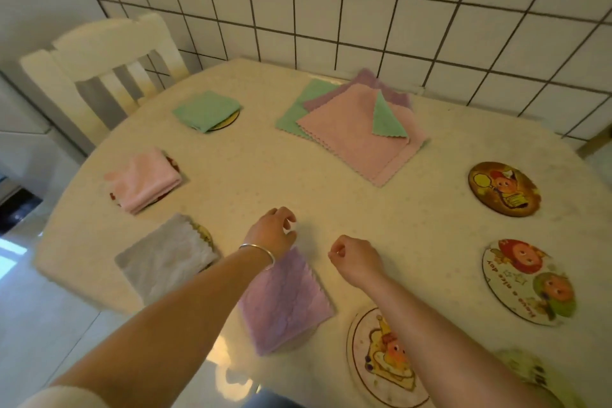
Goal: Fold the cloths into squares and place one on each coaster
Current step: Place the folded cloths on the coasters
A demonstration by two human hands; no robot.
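Observation:
Four folded cloths lie along the table's left and near side: a green one (207,110), a pink one (145,179) and a grey one (165,258), each over a coaster, and a purple one (284,300) near the front. A pile of unfolded cloths (351,129) sits at the back, pink on top with a green corner flipped over. Bare coasters lie at the right (503,189), (530,281) and at the front (374,361). My left hand (275,228) hovers just beyond the purple cloth, fingers loosely curled, holding nothing. My right hand (356,258) hangs beside it, fingers curled, empty.
A round cream table (331,195) stands against a white tiled wall (364,10). A white chair (109,69) stands at the back left. Another patterned coaster (526,371) shows at the bottom right, partly behind my right forearm.

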